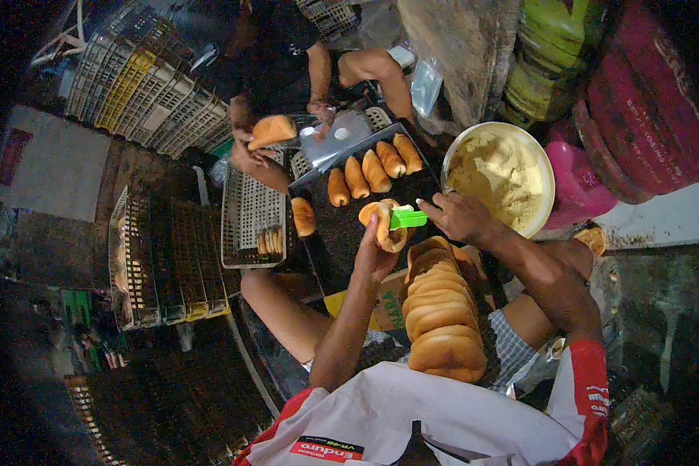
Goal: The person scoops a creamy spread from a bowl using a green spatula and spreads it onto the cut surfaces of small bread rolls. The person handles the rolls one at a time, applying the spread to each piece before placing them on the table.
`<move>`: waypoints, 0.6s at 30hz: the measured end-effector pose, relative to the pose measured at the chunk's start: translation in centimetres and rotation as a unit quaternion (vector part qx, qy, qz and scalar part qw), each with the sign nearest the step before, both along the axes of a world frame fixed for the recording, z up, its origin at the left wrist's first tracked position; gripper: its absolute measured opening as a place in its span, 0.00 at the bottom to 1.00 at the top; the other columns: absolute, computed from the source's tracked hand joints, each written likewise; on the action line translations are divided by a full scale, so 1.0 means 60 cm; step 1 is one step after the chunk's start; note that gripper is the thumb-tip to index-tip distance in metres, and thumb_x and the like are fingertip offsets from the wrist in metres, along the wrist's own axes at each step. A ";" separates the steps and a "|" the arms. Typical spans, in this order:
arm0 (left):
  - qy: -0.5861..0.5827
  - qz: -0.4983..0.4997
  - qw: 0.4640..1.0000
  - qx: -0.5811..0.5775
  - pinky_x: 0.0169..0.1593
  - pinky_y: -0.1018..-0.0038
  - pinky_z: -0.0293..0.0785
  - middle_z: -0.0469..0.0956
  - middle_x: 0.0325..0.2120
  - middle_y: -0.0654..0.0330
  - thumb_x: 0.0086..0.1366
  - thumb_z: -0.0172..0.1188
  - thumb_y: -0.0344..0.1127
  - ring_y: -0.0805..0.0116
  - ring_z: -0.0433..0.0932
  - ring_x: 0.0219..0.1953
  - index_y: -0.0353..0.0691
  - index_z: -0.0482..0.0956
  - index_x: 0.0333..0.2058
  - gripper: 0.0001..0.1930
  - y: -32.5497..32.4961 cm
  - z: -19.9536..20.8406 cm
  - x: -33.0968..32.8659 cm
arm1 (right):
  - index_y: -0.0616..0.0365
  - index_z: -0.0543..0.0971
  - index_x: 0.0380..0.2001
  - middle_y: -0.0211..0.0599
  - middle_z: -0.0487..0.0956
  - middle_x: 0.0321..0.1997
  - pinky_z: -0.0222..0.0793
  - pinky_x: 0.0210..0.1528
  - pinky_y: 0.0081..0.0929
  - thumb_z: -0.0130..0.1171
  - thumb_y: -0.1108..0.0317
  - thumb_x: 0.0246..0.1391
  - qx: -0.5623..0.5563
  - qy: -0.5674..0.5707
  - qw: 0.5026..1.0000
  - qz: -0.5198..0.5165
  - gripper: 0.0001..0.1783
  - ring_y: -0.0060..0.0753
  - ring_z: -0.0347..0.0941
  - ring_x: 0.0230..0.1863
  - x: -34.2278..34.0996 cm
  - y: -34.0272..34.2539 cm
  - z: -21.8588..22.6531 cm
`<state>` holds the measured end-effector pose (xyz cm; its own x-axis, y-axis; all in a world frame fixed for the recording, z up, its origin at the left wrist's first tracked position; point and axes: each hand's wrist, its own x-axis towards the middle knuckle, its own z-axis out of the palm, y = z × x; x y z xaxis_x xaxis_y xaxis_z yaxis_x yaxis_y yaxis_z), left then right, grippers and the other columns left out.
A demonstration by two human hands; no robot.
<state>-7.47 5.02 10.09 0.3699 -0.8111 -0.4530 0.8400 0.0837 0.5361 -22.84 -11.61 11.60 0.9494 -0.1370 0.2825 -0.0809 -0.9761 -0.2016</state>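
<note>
My left hand (375,252) grips a split golden bun (379,218), held up with its cut side turned to the right. In my right hand (460,217) is a bright green spatula (408,220), its blade against the bun's opening. Just beyond that hand stands a round white tub (549,177) with pale yellow creamy filling (495,175). A long stacked row of flat buns (444,314) stretches over my lap. Several rolls (376,171) lie side by side on the dark tabletop (330,237), and one roll (303,217) sits at its left edge.
Across from me a co-worker's hand (245,140) holds a bun (272,132) near clear plastic bags (338,140). A plastic crate (237,194) with some rolls is on the left. Stacked crates (144,101) rise behind it. Green (547,58) and dark red (641,101) cylinders stand far right.
</note>
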 end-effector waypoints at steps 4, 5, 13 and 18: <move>0.065 0.072 0.994 -0.044 0.54 0.68 0.74 0.78 0.46 0.54 0.69 0.55 0.45 0.62 0.78 0.47 0.40 0.69 0.55 0.21 0.046 -0.072 0.054 | 0.51 0.77 0.52 0.39 0.74 0.29 0.73 0.31 0.41 0.54 0.62 0.56 -0.047 0.003 0.997 0.063 0.20 0.46 0.75 0.30 0.009 0.030 0.013; 0.040 0.080 0.993 -0.079 0.54 0.68 0.75 0.78 0.46 0.52 0.69 0.57 0.41 0.62 0.78 0.48 0.37 0.68 0.55 0.21 0.049 -0.051 0.051 | 0.51 0.77 0.52 0.39 0.74 0.30 0.73 0.31 0.41 0.55 0.62 0.56 -0.051 0.023 0.997 0.052 0.20 0.46 0.75 0.30 0.005 0.026 0.013; -0.164 0.056 0.979 0.108 0.51 0.58 0.77 0.76 0.48 0.51 0.65 0.57 0.36 0.54 0.78 0.48 0.37 0.66 0.55 0.22 0.081 -0.157 0.183 | 0.46 0.80 0.49 0.42 0.78 0.34 0.74 0.35 0.44 0.58 0.59 0.55 0.062 0.057 0.992 -0.097 0.18 0.48 0.76 0.34 -0.037 -0.050 0.077; -0.776 -0.140 0.509 0.346 0.49 0.55 0.73 0.77 0.46 0.50 0.59 0.60 0.38 0.47 0.77 0.47 0.49 0.74 0.51 0.20 0.079 -0.272 0.144 | 0.46 0.81 0.49 0.43 0.78 0.33 0.74 0.37 0.45 0.58 0.59 0.54 0.067 0.061 0.991 -0.101 0.18 0.50 0.77 0.34 -0.060 -0.074 0.073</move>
